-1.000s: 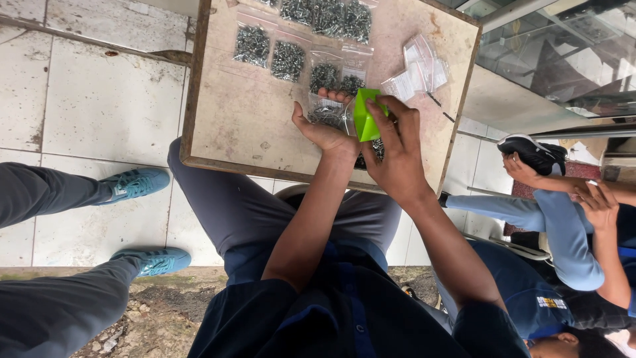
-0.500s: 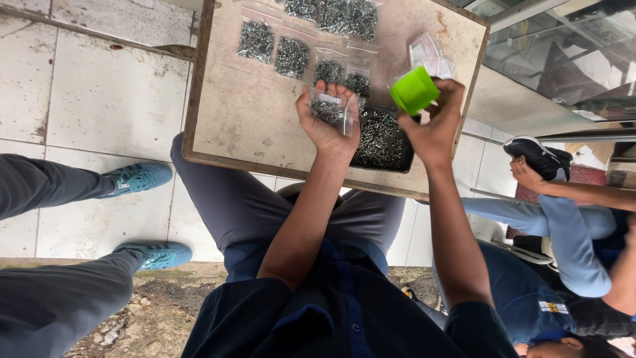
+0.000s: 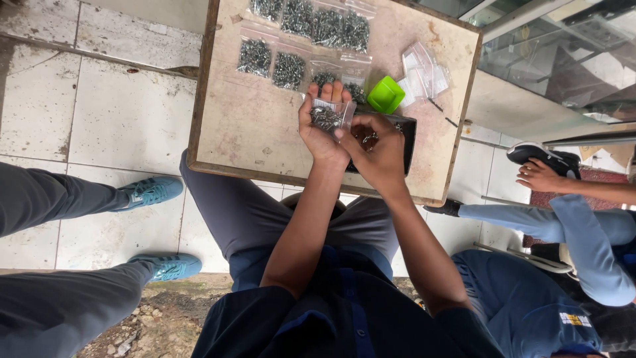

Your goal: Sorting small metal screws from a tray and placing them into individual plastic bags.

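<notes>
Fingers [image 3: 331, 93] of your left hand [image 3: 322, 126] curl around a small clear plastic bag [image 3: 329, 116] full of dark metal screws, held over the bench [image 3: 252, 126]. Your right hand [image 3: 379, 156] pinches the bag's edge with thumb and forefinger. Beside them stands a green plastic cup [image 3: 385, 95], and a black tray [image 3: 405, 129] of loose screws lies under your right hand. More filled bags [image 3: 285, 66] lie on the worn, stained wooden top. Pale floor tiles [image 3: 99, 113] surround it.

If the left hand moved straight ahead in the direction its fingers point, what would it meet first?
The left hand, holding a small bag of screws, points up the table. First in that line is probably the filled bag just beyond its fingertips, though height above the table is unclear.
</notes>
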